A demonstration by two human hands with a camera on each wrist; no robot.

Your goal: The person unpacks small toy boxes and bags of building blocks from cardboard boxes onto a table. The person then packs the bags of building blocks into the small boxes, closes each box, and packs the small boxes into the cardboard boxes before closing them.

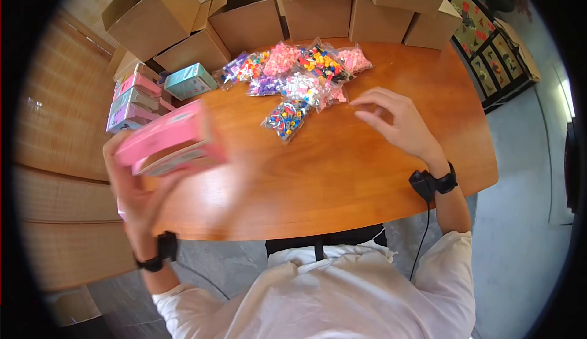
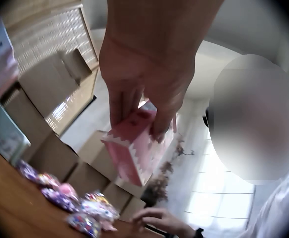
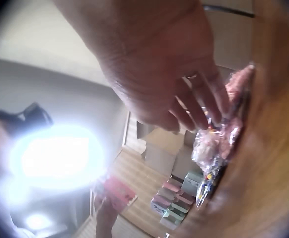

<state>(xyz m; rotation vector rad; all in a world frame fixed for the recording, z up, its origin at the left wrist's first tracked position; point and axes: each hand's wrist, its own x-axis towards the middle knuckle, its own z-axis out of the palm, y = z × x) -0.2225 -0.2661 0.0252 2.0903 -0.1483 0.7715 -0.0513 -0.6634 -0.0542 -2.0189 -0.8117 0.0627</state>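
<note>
My left hand (image 1: 129, 183) grips a pink box (image 1: 177, 134) above the left part of the table, and motion blurs both in the head view. In the left wrist view the same pink box (image 2: 137, 144), edged with a white zigzag, sits between thumb and fingers. My right hand (image 1: 394, 122) hovers at the right of the table with thumb and fingers apart, holding nothing. Beyond its fingertips lies a pile of clear bags of small coloured pieces (image 1: 306, 85). One bag of blue, red and yellow pieces (image 1: 286, 119) lies nearest me.
Several small boxes in pink, grey and lilac (image 1: 131, 97) stand at the table's left edge, beside a teal box (image 1: 189, 81). Open cardboard boxes (image 1: 247, 18) line the far edge. A decorated black cabinet (image 1: 489, 51) stands beyond the table on the right.
</note>
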